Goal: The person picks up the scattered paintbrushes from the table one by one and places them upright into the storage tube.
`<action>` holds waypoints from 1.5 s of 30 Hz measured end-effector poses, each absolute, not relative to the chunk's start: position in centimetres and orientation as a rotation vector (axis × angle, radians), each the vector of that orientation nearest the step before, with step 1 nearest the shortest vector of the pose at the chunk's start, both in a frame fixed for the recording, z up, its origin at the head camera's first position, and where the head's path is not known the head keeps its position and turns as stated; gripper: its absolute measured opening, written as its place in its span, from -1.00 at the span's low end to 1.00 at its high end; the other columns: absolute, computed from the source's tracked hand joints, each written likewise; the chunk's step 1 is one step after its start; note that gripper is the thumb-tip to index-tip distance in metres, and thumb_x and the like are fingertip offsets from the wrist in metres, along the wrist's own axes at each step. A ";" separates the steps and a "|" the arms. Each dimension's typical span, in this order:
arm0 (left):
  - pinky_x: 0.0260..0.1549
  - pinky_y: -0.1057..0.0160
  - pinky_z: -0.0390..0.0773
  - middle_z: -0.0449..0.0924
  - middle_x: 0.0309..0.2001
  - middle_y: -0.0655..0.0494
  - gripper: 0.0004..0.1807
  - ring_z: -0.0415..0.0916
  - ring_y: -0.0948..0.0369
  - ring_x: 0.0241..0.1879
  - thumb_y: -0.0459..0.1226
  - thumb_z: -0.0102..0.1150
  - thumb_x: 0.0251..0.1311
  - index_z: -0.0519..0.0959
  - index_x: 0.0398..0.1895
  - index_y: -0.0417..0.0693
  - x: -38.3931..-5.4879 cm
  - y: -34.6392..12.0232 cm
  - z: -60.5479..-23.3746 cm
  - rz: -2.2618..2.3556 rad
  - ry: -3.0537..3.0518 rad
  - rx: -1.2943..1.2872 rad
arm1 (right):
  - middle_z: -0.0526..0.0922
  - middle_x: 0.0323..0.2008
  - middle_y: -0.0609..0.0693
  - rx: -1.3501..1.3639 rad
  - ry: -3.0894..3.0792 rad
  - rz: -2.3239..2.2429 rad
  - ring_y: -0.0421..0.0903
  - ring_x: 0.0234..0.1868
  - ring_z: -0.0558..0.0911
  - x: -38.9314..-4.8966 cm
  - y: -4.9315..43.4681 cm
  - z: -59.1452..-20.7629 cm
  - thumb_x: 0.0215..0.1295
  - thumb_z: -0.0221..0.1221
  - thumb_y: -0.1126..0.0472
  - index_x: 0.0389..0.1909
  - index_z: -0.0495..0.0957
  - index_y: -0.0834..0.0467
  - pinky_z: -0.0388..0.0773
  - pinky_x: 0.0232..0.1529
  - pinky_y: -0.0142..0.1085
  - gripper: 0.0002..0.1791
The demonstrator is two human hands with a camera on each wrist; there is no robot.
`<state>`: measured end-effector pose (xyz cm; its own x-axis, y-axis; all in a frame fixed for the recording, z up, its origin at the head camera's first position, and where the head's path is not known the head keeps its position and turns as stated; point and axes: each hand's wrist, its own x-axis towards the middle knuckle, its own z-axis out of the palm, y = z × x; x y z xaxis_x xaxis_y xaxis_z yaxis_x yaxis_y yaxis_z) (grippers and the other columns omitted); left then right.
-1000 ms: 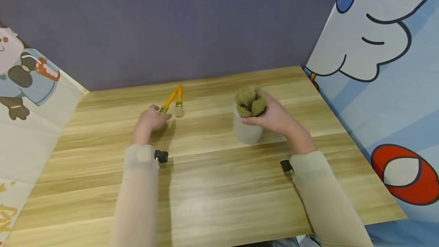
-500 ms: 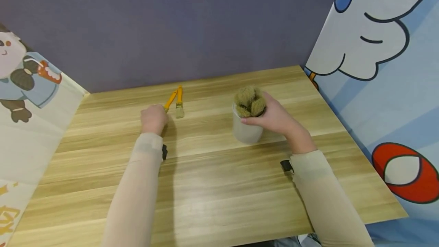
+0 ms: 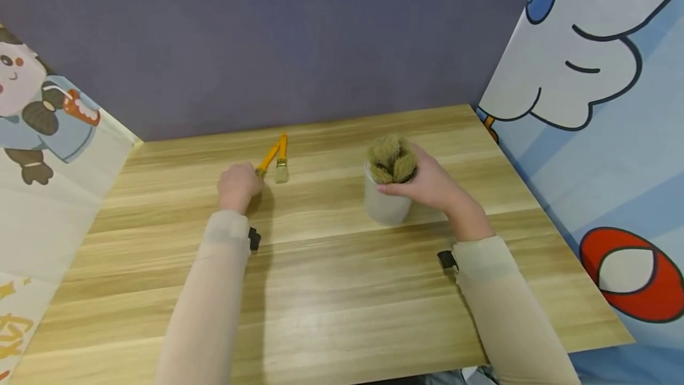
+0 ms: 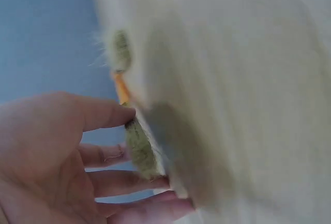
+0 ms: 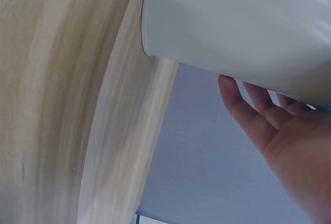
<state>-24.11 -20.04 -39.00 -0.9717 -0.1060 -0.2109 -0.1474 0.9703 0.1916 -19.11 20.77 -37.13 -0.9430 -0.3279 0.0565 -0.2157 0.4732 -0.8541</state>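
Note:
Two paintbrushes with yellow handles lie near the back of the wooden table, their handle ends meeting in the head view. My left hand pinches the left paintbrush near its metal band. The left wrist view shows the thumb over the band and fingers behind the tan bristles. Beside it lies the other paintbrush, untouched. On the right, a white cylindrical cup stands upright, with several clumps of tan bristles sticking out of its top. My right hand grips the cup near its rim, thumb in front.
The light wooden table meets a plain grey-purple wall at the back. Cartoon-printed panels flank it on the left and right.
My left hand has turned and moved over the left paintbrush's bristle end, taking hold of it. The right hand and the cup stay in place.

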 end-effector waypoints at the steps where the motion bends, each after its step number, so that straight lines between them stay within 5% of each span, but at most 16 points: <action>1: -0.37 0.01 0.58 0.60 -0.24 -0.22 -0.71 0.52 -0.07 -0.30 -0.15 0.13 0.36 0.59 -0.21 -0.26 -23.9 -20.2 -38.6 0.364 2.899 -0.204 | 0.41 0.52 0.00 -0.485 2.592 -1.484 0.11 0.55 0.41 -19.1 20.7 -37.2 0.14 0.60 -0.05 0.60 0.23 -0.14 0.30 0.56 0.24 0.06; 8: -0.63 0.16 0.39 0.35 -0.51 -0.03 -0.58 0.29 0.12 -0.58 -0.12 0.00 0.48 0.35 -0.59 -0.06 -22.0 -21.0 -34.2 0.514 2.963 -0.350 | 0.46 0.48 -0.01 -0.528 2.592 -1.495 0.09 0.53 0.43 -19.3 20.5 -37.2 0.13 0.61 -0.03 0.57 0.27 -0.14 0.29 0.57 0.22 0.02; 13: -0.69 0.16 0.33 0.25 -0.71 0.15 -0.52 0.28 0.11 -0.62 -0.08 0.18 0.37 0.31 -0.70 0.00 -20.7 -20.7 -30.2 0.632 3.199 -0.467 | 0.42 0.51 0.01 -0.507 2.604 -1.482 0.11 0.55 0.41 -19.2 20.6 -37.2 0.14 0.60 -0.04 0.60 0.23 -0.13 0.28 0.57 0.24 0.05; 18: -0.61 0.14 0.37 0.50 -0.65 0.09 -0.68 0.48 0.00 -0.52 -0.08 0.23 0.30 0.58 -0.50 -0.11 -19.4 -19.5 -27.6 0.821 3.344 -0.474 | 0.42 0.52 0.00 -0.501 2.607 -1.490 0.10 0.55 0.42 -19.1 20.7 -37.2 0.14 0.60 -0.05 0.62 0.22 -0.14 0.30 0.56 0.24 0.07; 21: -0.47 0.07 0.49 0.75 -0.39 -0.12 -0.60 0.65 -0.09 -0.36 0.03 0.24 0.39 0.69 -0.28 -0.16 -18.7 -18.6 -26.7 0.864 3.363 -0.449 | 0.42 0.52 0.00 -0.506 2.621 -1.491 0.10 0.54 0.42 -19.1 20.8 -37.2 0.14 0.60 -0.05 0.61 0.22 -0.15 0.30 0.56 0.25 0.07; 25: -0.23 -0.02 0.61 0.83 -0.11 -0.19 -0.56 0.75 -0.12 -0.15 0.08 0.27 0.41 0.73 -0.13 -0.14 -17.4 -17.2 -25.9 0.967 3.382 -0.382 | 0.43 0.51 0.00 -0.518 2.609 -1.500 0.09 0.54 0.42 -19.1 20.9 -37.3 0.14 0.60 -0.04 0.61 0.23 -0.15 0.30 0.56 0.24 0.05; 37: -0.19 0.47 0.52 0.83 -0.28 0.06 -0.78 0.77 0.22 -0.24 -0.07 0.44 0.31 0.77 -0.29 -0.03 -12.5 -12.2 -22.9 1.479 3.472 -0.002 | 0.42 0.51 0.02 -0.515 2.600 -1.493 0.11 0.55 0.41 -19.2 20.9 -37.3 0.13 0.61 -0.04 0.61 0.23 -0.13 0.27 0.58 0.23 0.07; 45: -0.11 0.47 0.52 0.79 -0.27 0.03 -0.83 0.61 0.28 -0.28 -0.25 0.47 0.30 0.75 -0.16 -0.17 -8.6 -9.1 -21.2 1.545 3.426 0.623 | 0.47 0.46 0.00 -0.532 2.608 -1.511 0.09 0.51 0.46 -19.1 20.9 -37.5 0.11 0.62 -0.04 0.56 0.28 -0.11 0.31 0.56 0.21 0.03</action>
